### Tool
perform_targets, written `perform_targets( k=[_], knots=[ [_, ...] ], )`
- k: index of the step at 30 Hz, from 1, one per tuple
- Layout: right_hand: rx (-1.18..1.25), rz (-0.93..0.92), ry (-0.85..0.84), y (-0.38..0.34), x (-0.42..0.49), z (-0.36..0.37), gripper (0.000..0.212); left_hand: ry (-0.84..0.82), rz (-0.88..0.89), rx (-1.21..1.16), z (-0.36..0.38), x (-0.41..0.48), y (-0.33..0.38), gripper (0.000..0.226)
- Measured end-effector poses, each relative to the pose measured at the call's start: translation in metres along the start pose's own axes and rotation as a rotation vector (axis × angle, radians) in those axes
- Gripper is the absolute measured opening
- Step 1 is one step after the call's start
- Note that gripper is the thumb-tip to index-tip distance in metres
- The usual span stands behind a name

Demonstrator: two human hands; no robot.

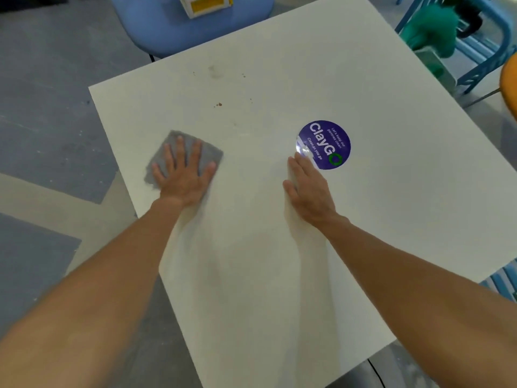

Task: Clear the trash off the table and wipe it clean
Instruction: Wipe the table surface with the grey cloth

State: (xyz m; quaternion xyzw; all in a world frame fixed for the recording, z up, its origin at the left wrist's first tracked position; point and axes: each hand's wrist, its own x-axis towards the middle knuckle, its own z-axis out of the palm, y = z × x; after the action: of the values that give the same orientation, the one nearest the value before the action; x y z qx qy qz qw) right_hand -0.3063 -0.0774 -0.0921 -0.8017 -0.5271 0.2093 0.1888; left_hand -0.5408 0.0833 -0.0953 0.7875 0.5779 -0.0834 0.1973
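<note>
Item: white square table, seen from above, one corner toward the viewer at 6 o'clock. On it, a grey cloth lay flat at about 9 o'clock of the table's middle, near the left edge. The left hand pressed down on the cloth, palm flat, fingers straight and spread apart, gripping nothing. The right hand rested flat on the bare tabletop just right of the middle, fingers straight and held together, thumb out at its 9 o'clock side; its fingertips touched the near rim of a round purple sticker lettered "ClayGo", which sat at about 1 o'clock of the table's middle. Small brown crumbs were scattered at 1 o'clock of the cloth, apart from it. A faint grey smudge lay beyond them near the far edge. Off the table: a blue chair at 11 o'clock, bearing a yellow-and-white box; a light-blue chair frame at 2 o'clock with a green object of uncertain kind; an orange rim at 3 o'clock, cut off by the frame.
</note>
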Motion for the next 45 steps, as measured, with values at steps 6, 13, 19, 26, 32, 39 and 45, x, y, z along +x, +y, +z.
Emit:
perform_targets(
  k=[6,13,19,26,32,39,45],
  knots=[
    [0.248,-0.108,0.129,0.038,0.001,-0.026,0.022,0.022,0.050,-0.013,0.041,-0.036,0.084,0.072],
    [-0.021,-0.220,-0.152,0.145,-0.012,-0.089,0.059,-0.014,0.288,0.119,0.070,-0.095,0.120,0.075],
    [-0.205,-0.349,-0.593,0.192,0.031,-0.170,0.071,0.100,-0.334,-0.106,0.075,-0.071,0.200,0.078],
    [-0.218,-0.169,-0.618,0.241,0.021,-0.216,0.067,-0.085,-0.077,-0.243,0.093,-0.084,0.301,0.059],
    [-0.167,-0.006,-0.526,0.234,-0.002,-0.203,0.065,0.110,0.022,-0.294,0.060,-0.075,0.230,0.056],
    [-0.201,0.038,-0.546,0.231,-0.024,-0.194,0.072,0.145,-0.157,-0.185,0.074,-0.103,0.280,0.062],
    [-0.190,0.128,-0.494,0.219,-0.009,-0.202,0.055,0.009,-0.086,-0.575,0.066,-0.089,0.303,0.038]
  ],
)
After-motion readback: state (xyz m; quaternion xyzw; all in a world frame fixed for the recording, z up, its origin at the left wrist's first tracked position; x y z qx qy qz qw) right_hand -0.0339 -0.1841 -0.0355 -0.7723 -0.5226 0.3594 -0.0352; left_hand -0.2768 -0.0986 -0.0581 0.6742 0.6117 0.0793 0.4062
